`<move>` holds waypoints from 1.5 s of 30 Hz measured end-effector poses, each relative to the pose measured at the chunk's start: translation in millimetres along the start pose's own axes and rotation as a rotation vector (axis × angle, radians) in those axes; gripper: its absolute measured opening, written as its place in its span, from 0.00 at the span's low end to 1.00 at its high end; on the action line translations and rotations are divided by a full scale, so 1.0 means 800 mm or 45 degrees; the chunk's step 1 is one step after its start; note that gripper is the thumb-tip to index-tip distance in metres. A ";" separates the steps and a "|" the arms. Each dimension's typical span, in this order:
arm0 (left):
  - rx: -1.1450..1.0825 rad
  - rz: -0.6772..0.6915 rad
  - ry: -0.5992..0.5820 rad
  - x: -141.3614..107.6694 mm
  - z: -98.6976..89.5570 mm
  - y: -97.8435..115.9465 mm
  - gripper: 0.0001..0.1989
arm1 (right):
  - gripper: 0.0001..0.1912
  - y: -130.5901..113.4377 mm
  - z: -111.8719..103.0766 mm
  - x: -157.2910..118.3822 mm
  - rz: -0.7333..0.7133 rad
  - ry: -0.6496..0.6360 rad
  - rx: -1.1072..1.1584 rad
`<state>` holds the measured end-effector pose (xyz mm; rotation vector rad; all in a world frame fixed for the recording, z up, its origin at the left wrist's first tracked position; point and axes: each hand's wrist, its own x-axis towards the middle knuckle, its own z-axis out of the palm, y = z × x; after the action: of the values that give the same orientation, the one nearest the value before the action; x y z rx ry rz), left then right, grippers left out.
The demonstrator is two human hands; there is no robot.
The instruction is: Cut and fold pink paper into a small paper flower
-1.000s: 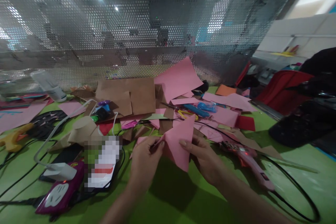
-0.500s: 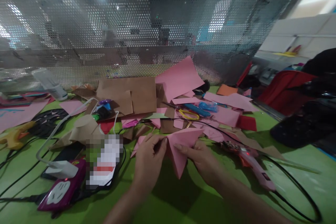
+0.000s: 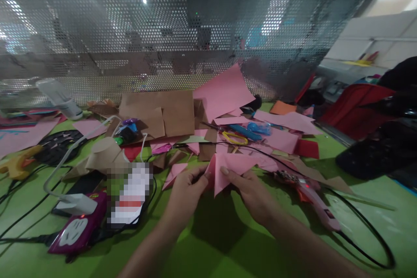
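1. From where I stand, the left hand [image 3: 187,189] pinches the left side of a folded pink paper [image 3: 219,182] between thumb and curled fingers.
2. The right hand [image 3: 252,189] grips the same paper, its thumb flat on the front face; the fingers behind are partly hidden. The paper is in the middle, between both hands, above the green table [image 3: 211,260], one corner pointing down.
3. Next to the left hand there is a pink corner [image 3: 175,173]; I cannot tell if it belongs to this sheet.
4. In my judgement, the paper could tear or crease in a wrong place, if the hands pull apart unevenly or the thumb presses too hard.
5. To the right lies a pink corded tool [image 3: 317,206] with a red light. Its black cable [image 3: 368,221] curves near the right forearm, so a careless elbow could drag it.
6. Behind the hands are yellow-handled scissors [image 3: 234,138] among loose scraps, then a brown cardboard piece [image 3: 156,113].
7. About writing: the purple power block [image 3: 71,232] carries a white emblem, without readable words. The pale device [image 3: 130,195] is covered by mosaic, with a red band. I can read no brand.
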<state>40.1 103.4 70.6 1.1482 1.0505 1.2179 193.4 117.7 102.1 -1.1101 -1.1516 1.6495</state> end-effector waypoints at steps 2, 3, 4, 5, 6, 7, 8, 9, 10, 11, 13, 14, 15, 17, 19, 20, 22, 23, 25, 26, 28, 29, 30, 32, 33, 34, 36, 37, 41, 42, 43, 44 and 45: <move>-0.017 -0.029 -0.022 -0.001 0.000 0.000 0.16 | 0.17 -0.002 0.000 -0.001 0.017 -0.004 -0.025; -0.015 -0.033 -0.021 -0.001 0.000 0.000 0.16 | 0.17 -0.001 -0.001 -0.001 0.014 -0.019 -0.035; -0.015 -0.030 -0.020 -0.001 0.001 0.000 0.16 | 0.17 0.000 -0.001 -0.001 -0.004 -0.027 -0.041; -0.016 -0.026 -0.019 -0.001 0.001 0.001 0.16 | 0.17 0.002 -0.001 0.000 -0.033 -0.025 -0.047; -0.016 -0.022 -0.017 -0.001 0.001 0.001 0.16 | 0.17 0.005 -0.002 0.001 -0.069 -0.013 -0.058; -0.009 -0.024 -0.010 -0.001 0.001 0.002 0.16 | 0.17 0.009 -0.002 0.003 -0.109 0.011 -0.075; 0.005 -0.028 0.000 0.000 0.001 0.002 0.16 | 0.18 0.013 -0.003 0.004 -0.144 0.040 -0.104; 0.021 -0.032 0.014 0.000 0.002 0.002 0.16 | 0.19 0.016 -0.003 0.005 -0.173 0.066 -0.142; 0.034 -0.036 0.026 0.000 0.002 0.002 0.15 | 0.20 0.020 -0.004 0.006 -0.190 0.079 -0.186; 0.037 -0.038 0.033 0.001 0.002 0.002 0.15 | 0.20 0.022 -0.004 0.006 -0.206 0.098 -0.231; 0.011 -0.041 0.024 0.001 0.003 0.000 0.15 | 0.17 0.023 -0.005 0.006 -0.221 0.151 -0.328; -0.003 -0.037 0.014 0.001 0.003 0.000 0.16 | 0.14 0.021 -0.005 0.005 -0.214 0.167 -0.383; -0.009 -0.027 0.003 0.001 0.003 -0.001 0.16 | 0.10 0.019 -0.005 0.004 -0.204 0.169 -0.422; 0.002 0.012 -0.006 0.001 0.002 -0.002 0.19 | 0.09 0.012 -0.005 0.003 -0.176 0.125 -0.415; 0.013 0.048 -0.015 0.000 0.003 -0.002 0.22 | 0.11 0.006 -0.004 0.002 -0.139 0.058 -0.306; 0.003 0.055 -0.029 0.000 0.003 -0.003 0.22 | 0.11 0.004 -0.004 0.002 -0.124 0.050 -0.237; -0.047 0.055 -0.062 0.000 0.005 -0.004 0.22 | 0.12 0.004 -0.005 0.003 -0.103 0.069 -0.141; -0.080 0.052 -0.078 0.000 0.006 -0.004 0.22 | 0.13 0.006 -0.005 0.003 -0.099 0.075 -0.112; -0.147 0.042 -0.097 0.000 0.007 -0.004 0.23 | 0.13 0.009 -0.007 0.005 -0.102 0.069 -0.079; -0.177 0.029 -0.107 -0.001 0.007 -0.003 0.23 | 0.13 0.011 -0.009 0.006 -0.108 0.055 -0.074; -0.236 -0.025 -0.141 -0.002 0.005 0.001 0.24 | 0.13 0.013 -0.010 0.008 -0.119 0.034 -0.080; -0.267 -0.060 -0.159 -0.003 0.004 0.003 0.24 | 0.14 0.014 -0.011 0.009 -0.118 0.026 -0.090; -0.297 -0.096 -0.177 -0.004 0.003 0.005 0.23 | 0.15 0.014 -0.011 0.009 -0.111 0.022 -0.102; -0.346 -0.149 -0.204 -0.005 0.000 0.008 0.23 | 0.16 0.013 -0.011 0.009 -0.093 0.028 -0.118; -0.365 -0.159 -0.213 -0.006 -0.001 0.009 0.23 | 0.17 0.013 -0.011 0.009 -0.089 0.034 -0.120; -0.379 -0.162 -0.225 -0.007 -0.001 0.009 0.23 | 0.17 0.012 -0.011 0.009 -0.090 0.039 -0.115; -0.404 -0.151 -0.259 -0.007 -0.002 0.008 0.23 | 0.17 0.011 -0.011 0.009 -0.099 0.048 -0.096; -0.413 -0.143 -0.279 -0.008 -0.002 0.008 0.24 | 0.17 0.011 -0.011 0.009 -0.100 0.048 -0.092; -0.406 -0.140 -0.346 -0.010 0.000 0.012 0.28 | 0.17 0.009 -0.011 0.008 -0.104 0.054 -0.117; -0.401 -0.144 -0.359 -0.010 0.000 0.014 0.29 | 0.18 0.008 -0.011 0.007 -0.103 0.057 -0.129; -0.401 -0.151 -0.373 -0.010 0.001 0.016 0.31 | 0.18 0.008 -0.011 0.007 -0.103 0.062 -0.135; -0.405 -0.156 -0.388 -0.011 0.001 0.017 0.31 | 0.18 0.008 -0.011 0.007 -0.105 0.067 -0.135; -0.407 -0.154 -0.400 -0.010 0.002 0.018 0.32 | 0.18 0.008 -0.010 0.007 -0.108 0.072 -0.132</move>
<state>38.8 95.0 84.6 0.9722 0.6516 1.0254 199.0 123.4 93.2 -1.1496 -1.2420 1.4993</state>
